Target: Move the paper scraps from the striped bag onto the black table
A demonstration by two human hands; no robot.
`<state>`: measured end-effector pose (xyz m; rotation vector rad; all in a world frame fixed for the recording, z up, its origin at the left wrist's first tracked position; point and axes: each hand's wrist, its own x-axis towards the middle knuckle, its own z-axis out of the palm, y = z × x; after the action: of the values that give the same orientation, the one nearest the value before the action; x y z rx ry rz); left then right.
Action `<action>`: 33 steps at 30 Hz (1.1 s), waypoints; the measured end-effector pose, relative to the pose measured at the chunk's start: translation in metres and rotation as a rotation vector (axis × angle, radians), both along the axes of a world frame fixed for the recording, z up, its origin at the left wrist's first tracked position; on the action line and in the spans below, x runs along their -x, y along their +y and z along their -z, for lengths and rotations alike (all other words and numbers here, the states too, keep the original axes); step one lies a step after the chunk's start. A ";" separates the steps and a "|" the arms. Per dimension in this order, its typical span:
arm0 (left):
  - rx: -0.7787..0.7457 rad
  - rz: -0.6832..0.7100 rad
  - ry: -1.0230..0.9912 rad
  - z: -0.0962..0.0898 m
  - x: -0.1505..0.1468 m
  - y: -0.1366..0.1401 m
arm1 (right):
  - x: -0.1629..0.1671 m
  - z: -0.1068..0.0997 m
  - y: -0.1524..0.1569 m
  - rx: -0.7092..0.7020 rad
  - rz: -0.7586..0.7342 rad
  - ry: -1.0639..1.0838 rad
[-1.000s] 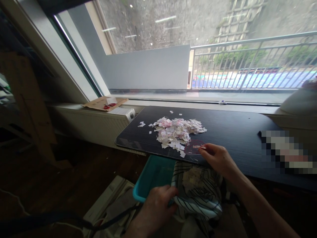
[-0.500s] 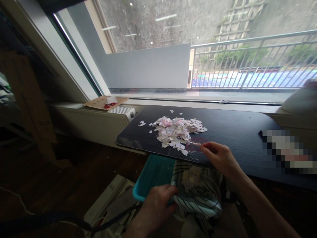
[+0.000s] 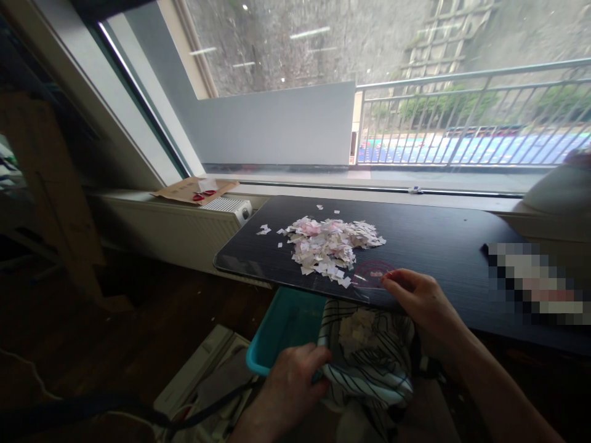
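Observation:
A heap of small white and pinkish paper squares (image 3: pixel 325 243) lies on the dark table (image 3: pixel 425 234). At the heap's near right edge, my right hand (image 3: pixel 413 295) pinches a clear plastic piece with curved red lines (image 3: pixel 369 271), shaped like a protractor. It lies nearly flat on the tabletop. Below the table edge, my left hand (image 3: pixel 300 372) is closed on the rim of a striped bag (image 3: pixel 383 369), its fingertips partly hidden. Paper bits (image 3: pixel 357 332) are inside the bag. Beside it stands a teal basin (image 3: pixel 263 351).
Red-handled scissors (image 3: pixel 203 195) lie on brown cardboard (image 3: pixel 173 189) on the sill, by a radiator (image 3: pixel 184 231). A blurred-out object (image 3: pixel 535 280) rests at the table's right. A dark cable (image 3: pixel 217 403) crosses low on the left. A window spans the back.
My right hand has moved slightly right and toward me, drawing the clear plastic piece a little away from the paper heap. My left hand stays at the bag's rim.

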<state>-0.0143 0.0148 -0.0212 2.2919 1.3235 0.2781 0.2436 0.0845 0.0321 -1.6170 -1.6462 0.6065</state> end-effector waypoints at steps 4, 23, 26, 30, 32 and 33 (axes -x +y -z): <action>0.008 -0.006 0.003 -0.002 0.000 0.000 | 0.006 0.002 0.001 -0.023 -0.029 0.036; 0.009 0.001 0.032 -0.004 -0.002 0.000 | 0.005 0.009 0.009 -0.042 -0.044 0.011; 0.014 0.003 0.037 -0.005 -0.002 0.000 | 0.005 0.010 0.011 -0.052 -0.021 0.021; 0.013 -0.001 0.054 -0.004 -0.003 -0.001 | 0.004 0.009 0.011 -0.029 -0.046 -0.006; 0.012 0.001 0.060 -0.004 -0.003 -0.001 | 0.003 0.007 0.010 -0.042 -0.018 -0.022; 0.014 0.003 0.061 -0.004 -0.003 -0.001 | 0.002 0.007 0.009 -0.048 -0.016 -0.014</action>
<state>-0.0112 0.0137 -0.0174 2.3078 1.3474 0.1990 0.2413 0.0935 0.0256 -1.5779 -1.6732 0.5612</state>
